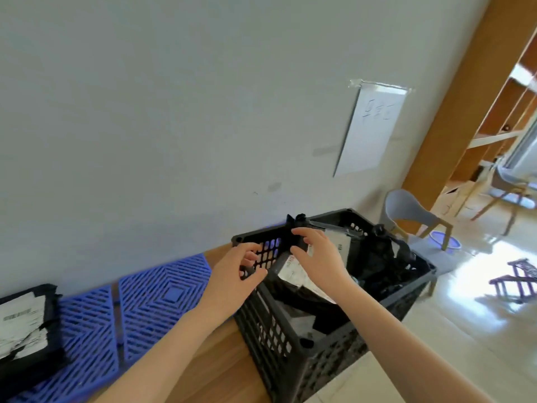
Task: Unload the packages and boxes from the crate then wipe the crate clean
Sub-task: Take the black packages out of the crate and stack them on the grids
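Observation:
A black lattice crate [293, 362] stands at the right end of a wooden table [209, 373]. It holds several black packages, and one with a white label [293, 271] leans upright at its left side. My left hand [238, 271] hovers at the crate's left rim beside that package, thumb and fingers apart in a loose curl. My right hand [319, 257] reaches over the same package's top, with the fingers spread above and the thumb below; a firm grip is not visible. Crumpled black bags [383, 257] fill the crate's right side.
Another black package with a torn white label [23, 318] lies on blue lattice mats [162, 295] along the wall at left. Beyond the crate are a grey chair [412, 213], a blue basin [444, 239] and a dark stool [520, 271] on the tiled floor.

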Demonstrator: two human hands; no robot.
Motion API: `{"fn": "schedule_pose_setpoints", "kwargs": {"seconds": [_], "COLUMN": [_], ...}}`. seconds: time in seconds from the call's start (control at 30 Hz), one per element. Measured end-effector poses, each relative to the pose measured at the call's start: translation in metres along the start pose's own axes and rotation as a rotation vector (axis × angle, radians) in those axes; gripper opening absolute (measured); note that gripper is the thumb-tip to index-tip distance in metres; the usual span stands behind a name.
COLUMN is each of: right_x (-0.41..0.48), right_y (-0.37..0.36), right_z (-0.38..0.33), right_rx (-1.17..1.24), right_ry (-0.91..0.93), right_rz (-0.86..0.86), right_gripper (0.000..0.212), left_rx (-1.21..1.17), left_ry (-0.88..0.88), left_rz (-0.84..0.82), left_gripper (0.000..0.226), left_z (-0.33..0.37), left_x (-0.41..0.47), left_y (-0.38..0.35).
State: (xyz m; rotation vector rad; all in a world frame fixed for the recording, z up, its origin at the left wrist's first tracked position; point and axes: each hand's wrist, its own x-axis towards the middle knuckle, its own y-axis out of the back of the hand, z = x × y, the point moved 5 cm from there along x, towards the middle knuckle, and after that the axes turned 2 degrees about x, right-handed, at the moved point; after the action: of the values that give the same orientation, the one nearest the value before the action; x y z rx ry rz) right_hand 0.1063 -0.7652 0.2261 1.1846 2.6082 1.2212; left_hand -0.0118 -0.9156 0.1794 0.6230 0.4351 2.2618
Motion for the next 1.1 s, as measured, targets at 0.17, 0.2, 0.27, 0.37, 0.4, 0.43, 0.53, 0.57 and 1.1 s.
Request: {"fn": "schedule_pose_setpoints", "kwargs": {"seconds": [0.17, 0.2, 0.27, 0.37, 0.4, 0.43, 0.53, 0.57, 1.1], "right_x": [-0.012, -0.014, -0.013, -0.003, 0.002, 0.007, 0.023, 0.027, 0.025], "right_y": [0.044, 0.048, 0.05, 0.045, 0.041, 0.036, 0.019, 0.013, -0.006], "right_z": [0.079, 0.092, 0.114, 0.137, 0.142, 0.148, 0.161, 0.164, 0.147], "right_rx": [-0.083, -0.081, -0.085, -0.112, -0.126, -0.144, -0.204, -0.238, -0.025], "right_ry": [-0.163, -0.188, -0.225, -0.253, -0.261, -0.267, -0.29, -0.288, -0.25], "right_rz": [-0.018, -0.028, -0.054, -0.116, -0.146, -0.175, -0.276, -0.318, -0.318], "right_gripper": [0.047, 0.05, 0.055, 0.059, 0.06, 0.062, 0.065, 0.066, 0.067], "left_rx": [0.073, 0.089, 0.158, 0.284, 0.33, 0.368, 0.407, 0.409, 0.333], "left_ry": [0.039, 0.067, 0.101, 0.121, 0.123, 0.123, 0.128, 0.132, 0.281], "left_rz": [-0.266, -0.332, -0.437, -0.521, -0.527, -0.521, -0.488, -0.476, -0.279], "left_gripper": [0.064, 0.071, 0.083, 0.092, 0.093, 0.094, 0.097, 0.098, 0.097], "left_z": [0.009, 0.007, 0.002, -0.009, -0.013, -0.016, -0.025, -0.027, -0.007], "left_x": [0.017, 0.02, 0.026, 0.033, 0.036, 0.041, 0.056, 0.06, 0.034], "left_y": [-0.085, -0.099, -0.124, -0.148, -0.153, -0.156, -0.16, -0.16, -0.138]}}
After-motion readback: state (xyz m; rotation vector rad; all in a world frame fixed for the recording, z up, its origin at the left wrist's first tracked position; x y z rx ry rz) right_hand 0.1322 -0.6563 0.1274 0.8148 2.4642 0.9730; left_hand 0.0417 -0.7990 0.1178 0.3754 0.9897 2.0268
